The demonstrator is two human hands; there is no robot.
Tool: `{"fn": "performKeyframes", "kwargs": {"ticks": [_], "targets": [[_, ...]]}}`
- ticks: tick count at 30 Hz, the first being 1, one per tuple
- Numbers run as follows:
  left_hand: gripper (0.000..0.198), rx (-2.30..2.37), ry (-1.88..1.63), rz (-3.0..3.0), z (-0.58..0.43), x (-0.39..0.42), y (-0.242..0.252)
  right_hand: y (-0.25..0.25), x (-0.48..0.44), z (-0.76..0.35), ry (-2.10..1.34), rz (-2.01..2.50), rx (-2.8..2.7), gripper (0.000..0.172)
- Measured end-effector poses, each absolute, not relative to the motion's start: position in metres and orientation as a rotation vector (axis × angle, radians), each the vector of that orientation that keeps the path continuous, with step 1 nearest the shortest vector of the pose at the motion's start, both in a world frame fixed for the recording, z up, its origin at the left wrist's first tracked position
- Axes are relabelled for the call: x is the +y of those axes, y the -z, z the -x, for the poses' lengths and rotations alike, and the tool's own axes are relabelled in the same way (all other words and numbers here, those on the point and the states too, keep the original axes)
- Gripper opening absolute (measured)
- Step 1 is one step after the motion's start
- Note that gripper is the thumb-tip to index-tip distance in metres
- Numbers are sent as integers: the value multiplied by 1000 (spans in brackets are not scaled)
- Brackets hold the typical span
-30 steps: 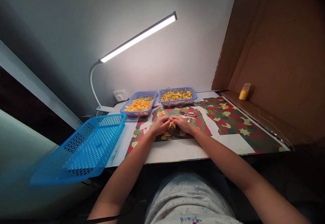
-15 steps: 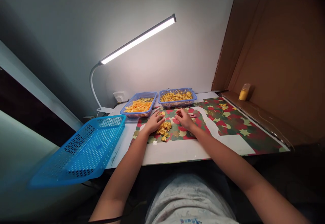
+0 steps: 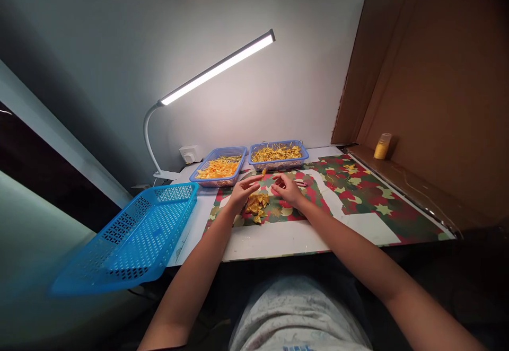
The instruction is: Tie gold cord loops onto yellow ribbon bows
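My left hand point(image 3: 243, 191) is raised a little over the patterned mat, its fingers reaching toward the right. A small gold ribbon bow point(image 3: 263, 173) stands at its fingertips, seen nearly edge-on. Facing it, a short gap away, my right hand point(image 3: 288, 190) has its fingers bent and thumb drawn in. Whatever those fingers may hold is too small to make out. Below and between the hands lies a small heap of gold bows point(image 3: 257, 206). A pink-handled tool point(image 3: 301, 184) is partly hidden behind my right hand.
Two blue-violet baskets stand at the back: one basket point(image 3: 193, 177) with orange-yellow ribbon pieces, another basket point(image 3: 305, 154) with gold stringy pieces. A larger blue basket point(image 3: 178, 229) sits left. There is also a lamp point(image 3: 148, 133), a yellow bottle point(image 3: 382, 147) and a cardboard wall point(image 3: 433, 86).
My left hand has lifted a gold bow from the mat and brought it toward my right hand. My right hand has shifted only slightly. The camera view has tilted up a little.
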State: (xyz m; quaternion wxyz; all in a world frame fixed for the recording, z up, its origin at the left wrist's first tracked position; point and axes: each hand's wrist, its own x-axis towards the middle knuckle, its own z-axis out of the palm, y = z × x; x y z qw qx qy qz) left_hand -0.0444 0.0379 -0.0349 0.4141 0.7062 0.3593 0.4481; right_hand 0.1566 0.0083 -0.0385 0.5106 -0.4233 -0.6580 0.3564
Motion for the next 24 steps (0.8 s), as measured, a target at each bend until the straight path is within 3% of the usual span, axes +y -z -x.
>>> {"fn": "performKeyframes", "kwargs": {"ticks": [5,18,24], "targets": [[44,753,-971,-1487,35,26,32,30,2,-152,-938,908,-1557,31],[52,834,-1097,-1488,28,25,37,36,4,-149,-1117,903,-1598,44],[45,799,-1077,-1477,28,25,38,38,6,-150,-1141,879,-1640,45]]}}
